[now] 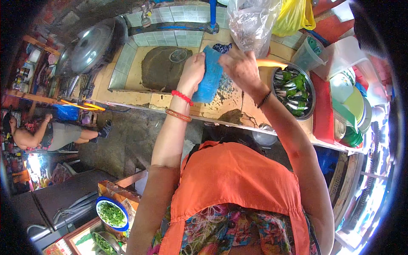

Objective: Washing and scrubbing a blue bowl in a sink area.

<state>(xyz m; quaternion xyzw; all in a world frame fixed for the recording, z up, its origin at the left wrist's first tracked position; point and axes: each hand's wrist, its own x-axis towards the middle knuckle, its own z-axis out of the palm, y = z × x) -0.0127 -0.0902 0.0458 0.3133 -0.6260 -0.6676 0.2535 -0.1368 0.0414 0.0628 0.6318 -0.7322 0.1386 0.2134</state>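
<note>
My left hand (195,71), with a red bracelet and a bangle at the wrist, grips the left edge of a blue cutting board (208,78) over the tiled counter. My right hand (237,68) is at the board's upper right edge, back up and slightly blurred; its fingertips are hidden. Small dark scraps lie on the counter beside the board. A thin orange object (272,63), perhaps a handle, reaches from behind my right hand to the rim of a round metal pot (314,95). In the pot lie several small silvery fish wrapped in green leaves (291,84).
A recessed tiled sink (132,71) with a drain is left of the board, below a tap (146,19). Plastic bags (255,28) stand behind my right hand. A red dish rack (322,111) with plates is at right. Another person (60,134) is far left.
</note>
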